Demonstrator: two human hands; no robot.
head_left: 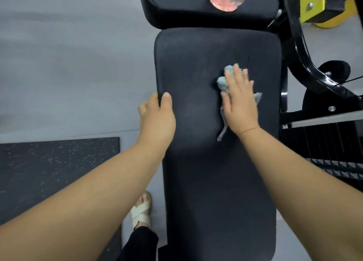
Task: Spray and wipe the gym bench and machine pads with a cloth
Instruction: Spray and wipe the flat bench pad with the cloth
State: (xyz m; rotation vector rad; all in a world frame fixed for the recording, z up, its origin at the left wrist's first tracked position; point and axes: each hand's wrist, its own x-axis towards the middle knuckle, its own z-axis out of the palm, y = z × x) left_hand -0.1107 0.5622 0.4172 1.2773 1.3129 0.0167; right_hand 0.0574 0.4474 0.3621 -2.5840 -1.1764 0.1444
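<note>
- Right hand point(240, 101): fingers straight and slightly spread, palm pressing flat on the cloth point(224, 84); nothing pinched.
- Cloth: pale grey-green, knobbly open weave, bunched under the palm, one loose tail trailing toward the wrist. It lies on the right-centre of the bench pad point(196, 64).
- Left hand point(157, 115): grips the pad's left edge, thumb on top, fingers curled round the side and hidden; it probably serves as a brace.
- Bench pad: long, black, matte, rounded corners, piped seam; cushioned by the look of it.
- Upper pad point(176, 9): same black covering, abutting the far end; a clear bottle point(224, 1) of pink liquid rests on it.
- Advice for the step: even palm pressure, overlapping strokes out to the seams, and the tail tucked in so it does not drag.
- Machine frame point(314, 78): glossy black tube, just right of the pad.
</note>
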